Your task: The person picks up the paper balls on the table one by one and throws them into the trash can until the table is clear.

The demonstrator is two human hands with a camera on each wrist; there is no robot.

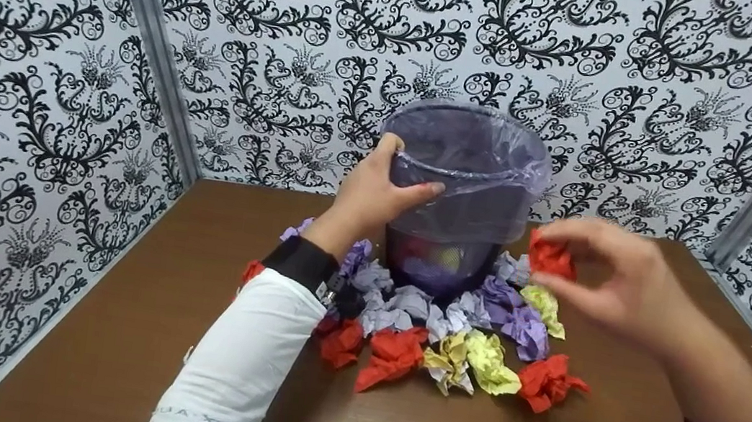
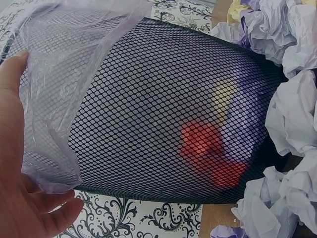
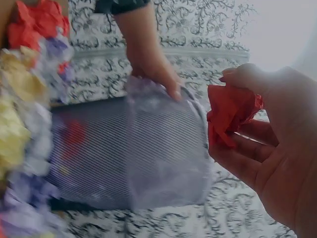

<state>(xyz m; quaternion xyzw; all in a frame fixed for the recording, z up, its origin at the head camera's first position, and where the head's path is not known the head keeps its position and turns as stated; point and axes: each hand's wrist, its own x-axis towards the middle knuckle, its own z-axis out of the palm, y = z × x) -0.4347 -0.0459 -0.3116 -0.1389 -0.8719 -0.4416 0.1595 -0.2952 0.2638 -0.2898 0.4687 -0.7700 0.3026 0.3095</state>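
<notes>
A dark mesh wastebasket point(image 1: 443, 249) stands on the table, its rim covered by a thin purple plastic bag point(image 1: 471, 202) folded over the outside. My left hand point(image 1: 376, 185) grips the rim at its near left, thumb over the bag on the outer side. Beside the basket on the right, my right hand point(image 1: 617, 279) holds a crumpled red paper ball point(image 1: 553, 255) between thumb and fingers. In the right wrist view the red paper ball point(image 3: 230, 114) sits close to the basket's rim. Through the mesh, red paper point(image 2: 200, 139) and yellow paper point(image 2: 224, 99) show at the bottom.
Several crumpled paper balls ring the basket's base: grey-white paper point(image 1: 411, 301), purple paper point(image 1: 527, 331), yellow paper point(image 1: 492, 364) and red paper point(image 1: 393, 355). The brown table point(image 1: 141, 282) meets patterned walls point(image 1: 278, 67) at the back and sides.
</notes>
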